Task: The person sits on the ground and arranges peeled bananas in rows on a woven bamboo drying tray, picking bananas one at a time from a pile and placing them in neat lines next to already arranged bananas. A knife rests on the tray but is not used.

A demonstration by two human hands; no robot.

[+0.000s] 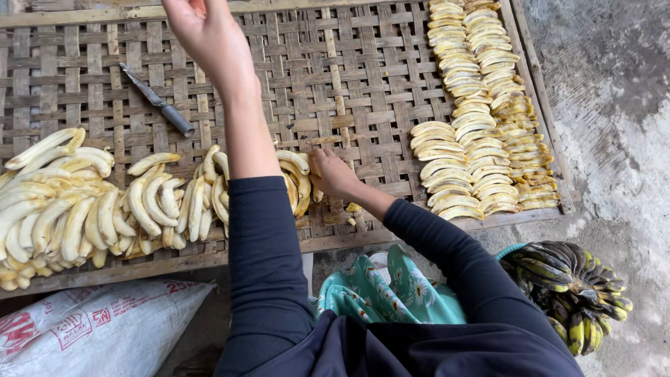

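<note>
Woven bamboo tray (363, 77) covers the ground under the work. Right hand (333, 174) rests at the edge of the peeled bananas (84, 209) and closes round one pale banana (301, 183); left hand (206, 31) is raised over the tray, fingers loose, holding nothing. Peeled fruit looks soft, light and slippery, easily bruised, so a gentle grip round the middle seems best. Flattened slices (481, 119) lie in rows right; a knife (157, 101) lies apart; unpeeled green bananas (572, 290) sit near a printed sack (91, 331).
</note>
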